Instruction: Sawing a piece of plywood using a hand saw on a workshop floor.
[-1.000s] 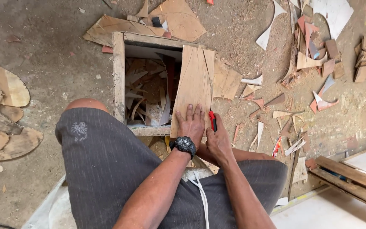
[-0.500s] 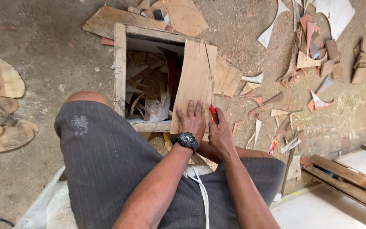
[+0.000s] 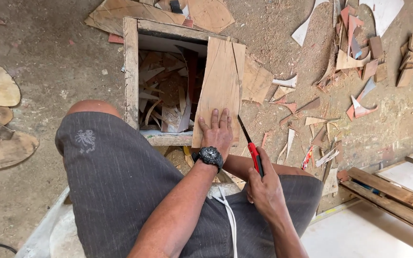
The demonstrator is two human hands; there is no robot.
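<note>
Plywood board (image 3: pixel 221 86) under left hand (image 3: pixel 217 132), saw (image 3: pixel 250 149) handle hidden in right hand (image 3: pixel 264 188)

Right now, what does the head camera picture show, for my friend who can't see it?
A person's left hand presses a plywood board flat on a wooden box of offcuts, while the right hand holds a red-handled saw at the board's edge. Sawdust and scraps cover the floor.

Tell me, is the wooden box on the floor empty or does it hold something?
Not empty. The open-topped wooden box holds many loose wood offcuts, and a plywood board covers its right part.
</note>
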